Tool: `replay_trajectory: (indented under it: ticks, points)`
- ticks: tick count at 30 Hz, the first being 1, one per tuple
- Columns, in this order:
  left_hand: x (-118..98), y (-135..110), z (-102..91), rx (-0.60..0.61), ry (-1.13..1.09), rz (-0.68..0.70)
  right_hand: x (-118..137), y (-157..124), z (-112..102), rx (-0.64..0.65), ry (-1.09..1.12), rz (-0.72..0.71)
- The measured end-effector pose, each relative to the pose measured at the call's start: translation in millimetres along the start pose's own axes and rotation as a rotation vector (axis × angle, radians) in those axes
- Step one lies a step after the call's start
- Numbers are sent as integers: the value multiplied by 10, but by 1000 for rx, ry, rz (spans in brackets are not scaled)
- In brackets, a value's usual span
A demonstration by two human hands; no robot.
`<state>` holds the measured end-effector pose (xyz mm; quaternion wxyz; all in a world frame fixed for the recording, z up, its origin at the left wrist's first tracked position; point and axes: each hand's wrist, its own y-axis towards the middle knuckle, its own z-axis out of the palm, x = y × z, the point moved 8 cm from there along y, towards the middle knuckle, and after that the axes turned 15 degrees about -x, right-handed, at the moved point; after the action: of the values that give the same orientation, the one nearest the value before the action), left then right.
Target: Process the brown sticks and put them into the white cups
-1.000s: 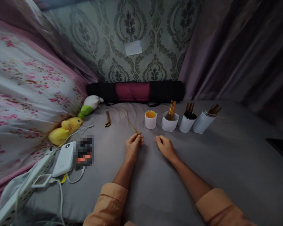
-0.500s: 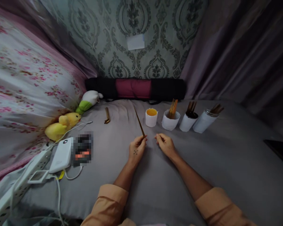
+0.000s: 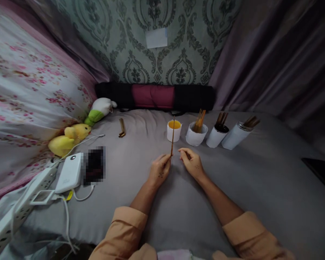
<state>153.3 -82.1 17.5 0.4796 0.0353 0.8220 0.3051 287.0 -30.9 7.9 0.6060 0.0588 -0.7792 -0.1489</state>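
Pinched in my left hand (image 3: 160,169) is a slim brown chopstick (image 3: 172,141), which points away from me. Its thin far end crosses in front of a white cup with a yellow inside (image 3: 173,135). My right hand (image 3: 191,162) hovers close by on the right, fingers curled in and thumb near them; I see nothing in it. To the right of that cup stand a wide white cup (image 3: 195,139) of orange-brown sticks (image 3: 199,122), a white cup with a dark inside (image 3: 215,139) and a taller white can (image 3: 235,138), both with brown sticks.
A small bundle of brown sticks (image 3: 121,128) lies on the grey sheet at the left. Nearer me are a white power bank (image 3: 68,173), cables and a power strip (image 3: 21,209). Plush toys (image 3: 70,139) line the floral curtain. A black and maroon roll (image 3: 153,96) lies along the wall.
The chopstick has swung from leaning left to nearly straight ahead, so its tip now overlaps the yellow-lined cup. My left hand has shifted slightly right; the right hand stays about where it was.
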Motion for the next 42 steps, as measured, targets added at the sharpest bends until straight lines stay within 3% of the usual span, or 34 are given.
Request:
replay_trajectory:
  ticks: [8, 16, 27, 42]
  points:
    - [51, -59, 84, 103, 94, 79, 68, -26, 22, 29, 90, 59]
    - [62, -90, 99, 134, 88, 94, 105, -41, 37, 45, 149, 98]
    - [33, -105, 132, 193, 290, 153, 86, -60, 66, 67, 171, 125]
    - [82, -118, 95, 185, 289, 52, -47, -57, 82, 32, 86, 134]
